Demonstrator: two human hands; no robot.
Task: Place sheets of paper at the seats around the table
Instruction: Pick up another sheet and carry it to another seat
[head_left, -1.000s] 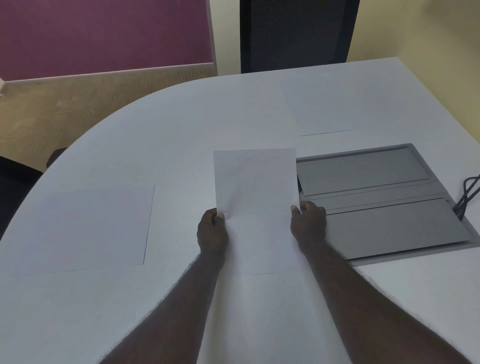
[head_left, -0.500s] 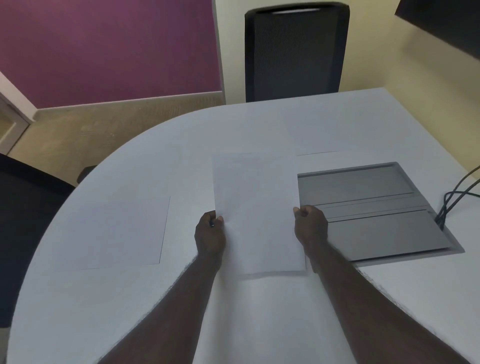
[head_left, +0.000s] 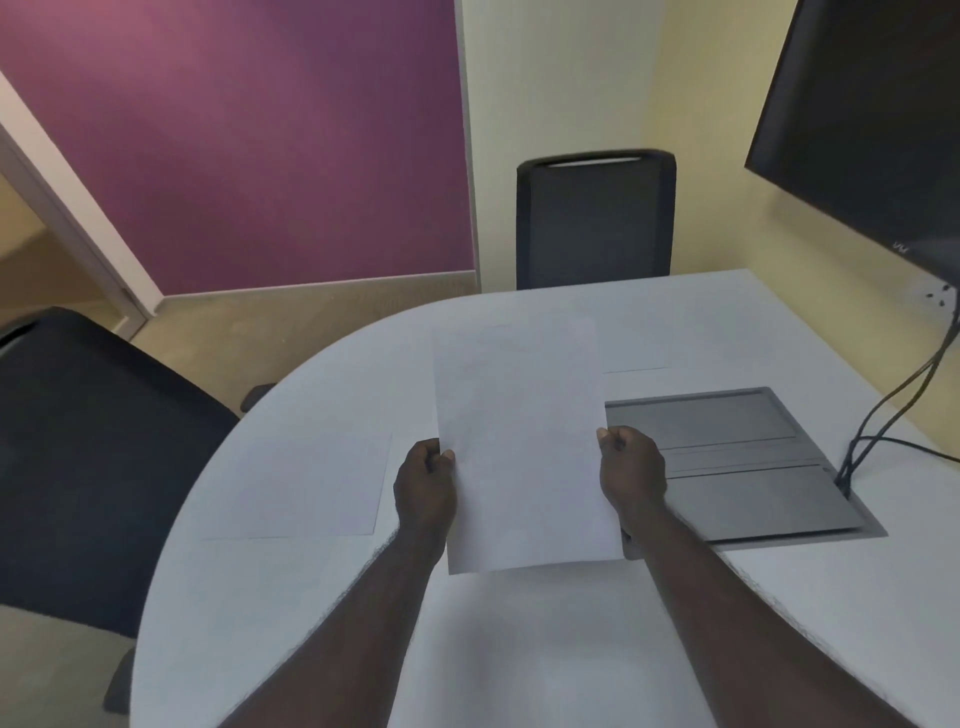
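I hold a white sheet of paper up above the middle of the white table. My left hand pinches its left edge and my right hand pinches its right edge. A second sheet lies flat on the table at the left, in front of the black chair. Another sheet lies at the far side, in front of the black mesh chair; the held sheet hides part of it.
A grey cable hatch is set into the table at the right, with black cables running up to the wall. A dark screen hangs on the right wall. A purple wall and tan carpet lie beyond the table.
Both hands have lifted the sheet off the table and raised it. My view has tilted up, showing the far chair, the left chair and the screen.
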